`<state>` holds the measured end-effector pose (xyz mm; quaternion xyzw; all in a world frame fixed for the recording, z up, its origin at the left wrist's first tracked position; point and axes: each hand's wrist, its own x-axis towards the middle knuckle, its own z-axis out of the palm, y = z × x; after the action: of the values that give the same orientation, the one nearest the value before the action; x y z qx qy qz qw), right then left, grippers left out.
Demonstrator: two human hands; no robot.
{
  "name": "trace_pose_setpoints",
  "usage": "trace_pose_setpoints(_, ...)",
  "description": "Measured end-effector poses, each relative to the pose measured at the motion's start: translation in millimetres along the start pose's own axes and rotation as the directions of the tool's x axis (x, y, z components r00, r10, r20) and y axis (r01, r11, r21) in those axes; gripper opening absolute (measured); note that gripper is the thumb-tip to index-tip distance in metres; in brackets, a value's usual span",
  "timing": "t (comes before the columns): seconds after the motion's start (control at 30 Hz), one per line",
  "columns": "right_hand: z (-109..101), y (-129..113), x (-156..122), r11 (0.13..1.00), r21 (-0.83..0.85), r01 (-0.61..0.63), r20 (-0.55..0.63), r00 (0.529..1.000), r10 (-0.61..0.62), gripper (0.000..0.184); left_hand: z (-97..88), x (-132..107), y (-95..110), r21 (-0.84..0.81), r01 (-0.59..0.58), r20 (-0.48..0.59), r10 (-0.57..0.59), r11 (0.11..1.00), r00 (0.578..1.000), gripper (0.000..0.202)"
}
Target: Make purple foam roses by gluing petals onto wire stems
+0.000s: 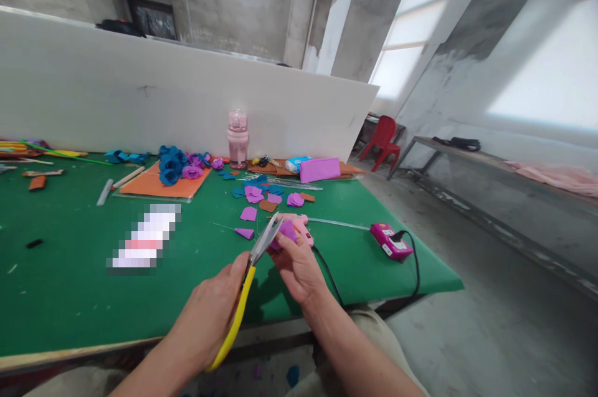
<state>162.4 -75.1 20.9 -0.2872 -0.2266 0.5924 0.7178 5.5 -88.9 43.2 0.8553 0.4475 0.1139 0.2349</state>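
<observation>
Purple, and small enough to sit between fingertips, the purple piece (286,232) is held up just above the near edge of the green table cover (70,285), in front of the person. The right hand (299,269) pinches it from below with thumb and fingers. The left hand (212,316) is closed round the yellow handles of the scissors (256,260), whose grey blades slant up to the right and meet the piece at its left edge; whether the blades are parted cannot be told. Just behind the right hand lies a pink tool (303,227) with a black cord running off the table. Farther right sits a magenta power strip (391,241). Purple scraps (255,194) are scattered beyond, then blue flowers (170,166) on an orange sheet (159,184) and a pink bottle (238,138) against the white partition (140,91).
</observation>
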Motion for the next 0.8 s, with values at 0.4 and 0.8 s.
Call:
trace_pose_setpoints(0.4, -2.3, -5.3, 0.2, 1.0, -0.022, -0.017, 0.018, 1.0, 0.017, 0.016, -4.1, -3.3, 1.0, 0.011, -0.029, 0.011, 0.029, 1.0, 1.0, 0.045)
trace_pose_setpoints(0.8, -4.0, -11.9, 1.5, 0.995, -0.094, -0.024, 0.015, 1.0, 0.025, 0.021, -6.5, -6.9, -2.2, -0.03, -0.061, -0.01, 0.061, 0.998, 0.998, 0.039)
